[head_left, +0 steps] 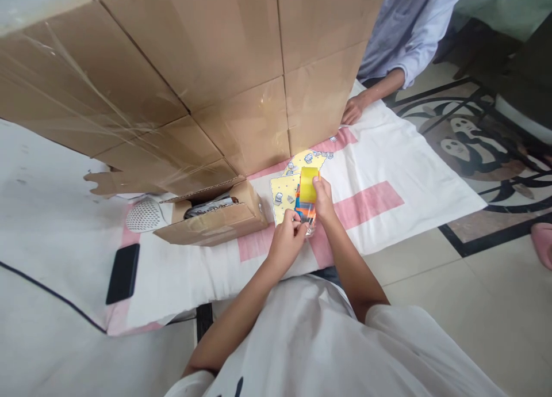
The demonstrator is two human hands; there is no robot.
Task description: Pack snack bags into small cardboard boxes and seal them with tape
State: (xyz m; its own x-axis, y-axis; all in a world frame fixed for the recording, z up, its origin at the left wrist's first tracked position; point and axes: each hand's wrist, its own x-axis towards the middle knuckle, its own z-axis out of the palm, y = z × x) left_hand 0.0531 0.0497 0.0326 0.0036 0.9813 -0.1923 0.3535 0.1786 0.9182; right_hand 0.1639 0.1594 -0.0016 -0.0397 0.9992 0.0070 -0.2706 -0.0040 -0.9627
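My right hand (pixel 323 198) grips a tape dispenser with a roll of yellowish tape (pixel 307 185) on an orange and blue body. My left hand (pixel 287 241) pinches at the dispenser's lower end (pixel 306 216), fingers closed on it. Both hands hover over a yellow patterned packet (pixel 283 194) that lies on a white cloth with pink bands (pixel 379 172). A small open cardboard box (pixel 215 218) holding a silvery packet sits just left of my hands.
A wall of taped cardboard boxes (pixel 194 69) towers behind. A black phone (pixel 123 273) and a white perforated object (pixel 144 214) lie at the left. Another person in a pale blue sleeve (pixel 409 34) rests a hand (pixel 352 110) on the cloth. Patterned floor tiles lie right.
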